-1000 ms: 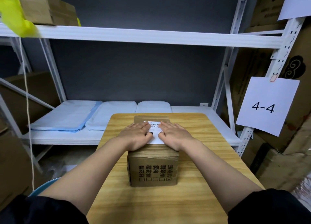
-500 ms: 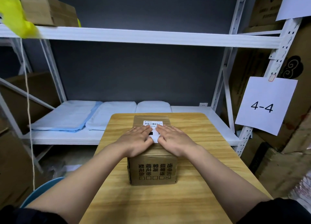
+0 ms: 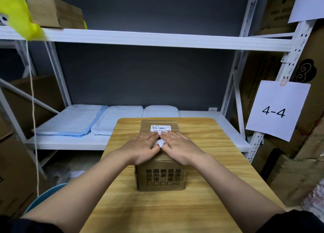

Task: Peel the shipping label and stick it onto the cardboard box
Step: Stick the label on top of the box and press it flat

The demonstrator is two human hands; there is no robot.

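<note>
A brown cardboard box (image 3: 160, 178) with black printed characters on its near side stands on the wooden table (image 3: 175, 211). A white shipping label (image 3: 160, 128) with a barcode lies flat on the box's top. My left hand (image 3: 142, 147) and my right hand (image 3: 178, 147) rest palm-down side by side on the box top, fingers flat and together. They cover the label's near part; only its far strip and a small patch between the hands show. Neither hand holds anything.
A white metal rack stands behind the table, its low shelf (image 3: 73, 141) carrying folded pale blue and white pads (image 3: 73, 122). A small carton (image 3: 56, 12) sits on the upper shelf. A "4-4" sign (image 3: 277, 110) hangs at right, with stacked cartons beyond. A blue stool (image 3: 43, 196) shows at lower left.
Both flat hands have slid toward me along the box top, uncovering more of the label's far end with the barcode. The box has stayed put.
</note>
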